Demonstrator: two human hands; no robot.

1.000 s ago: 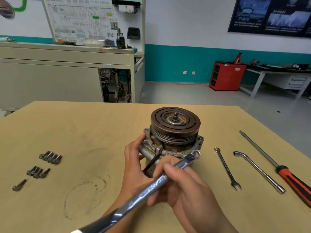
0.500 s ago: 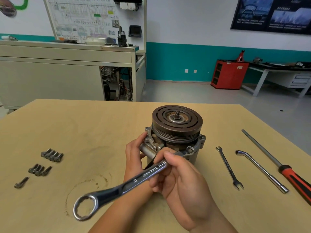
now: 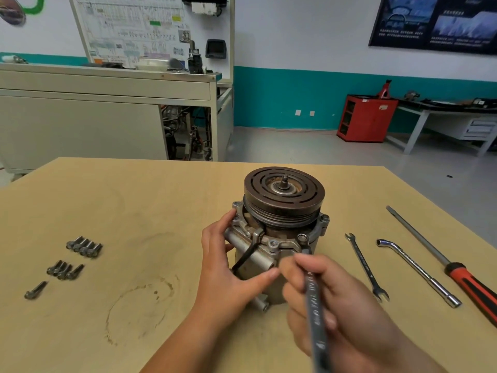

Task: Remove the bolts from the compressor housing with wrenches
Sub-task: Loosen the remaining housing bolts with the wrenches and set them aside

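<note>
Loose steel bolts [image 3: 83, 247] lie left of grey metal compressor housing [image 3: 255, 258]; flange bolts [image 3: 273, 243] remain. Right hand [image 3: 338, 308]: grip clamps silver wrench [image 3: 313, 305] on one; left hand [image 3: 228, 273] clasps housing.

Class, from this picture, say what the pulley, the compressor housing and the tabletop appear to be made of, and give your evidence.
The pulley: likely steel, dull brown, rust-tinted face. The compressor housing: probably cast aluminium, matt pale grey, unrusted. The tabletop: seemingly plywood or laminate, light tan, faint grain.
</note>
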